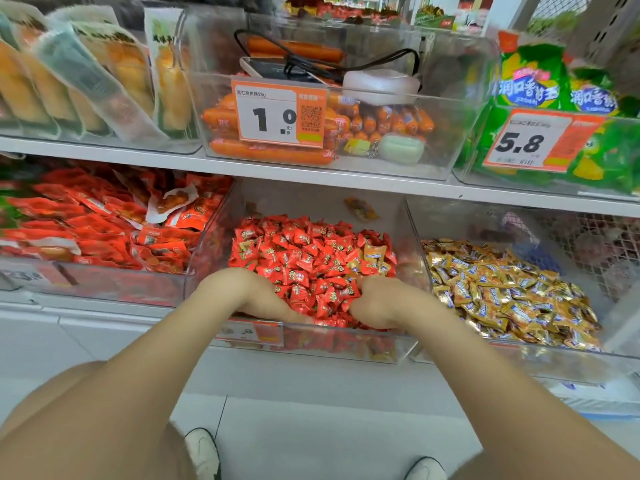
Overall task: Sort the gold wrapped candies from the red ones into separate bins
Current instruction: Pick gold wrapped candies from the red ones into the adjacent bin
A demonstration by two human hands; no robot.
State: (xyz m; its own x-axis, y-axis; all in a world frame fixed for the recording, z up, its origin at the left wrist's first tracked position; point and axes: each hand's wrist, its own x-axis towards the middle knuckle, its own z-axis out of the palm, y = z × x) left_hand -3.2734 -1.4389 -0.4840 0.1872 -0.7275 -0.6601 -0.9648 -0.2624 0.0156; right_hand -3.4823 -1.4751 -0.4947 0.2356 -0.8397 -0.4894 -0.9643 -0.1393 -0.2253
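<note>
**Both hands in the mixed bin, gold strays further back**

The left hand [258, 296] and right hand [377, 303] dip into the middle clear bin [403, 220] at its front edge. Their fingers bend down among the wrappers and are hidden, so I cannot tell whether either holds a piece.

Beyond them lies the heap of red candies [311, 251]. A few gold candies [374, 252] sit on top near the bin's right wall, just past the right hand.

These are likely small, light pieces in crinkly, slippery foil. They should give no resistance but could slide off the heap. A pinch across the body or on a twisted wrapper end should serve better than scooping, which would drag red ones along.

The right-hand bin [450, 216], next over, already holds the gold pile [512, 296]. A lone yellow packet [360, 207] lies at the middle bin's back edge.
</note>
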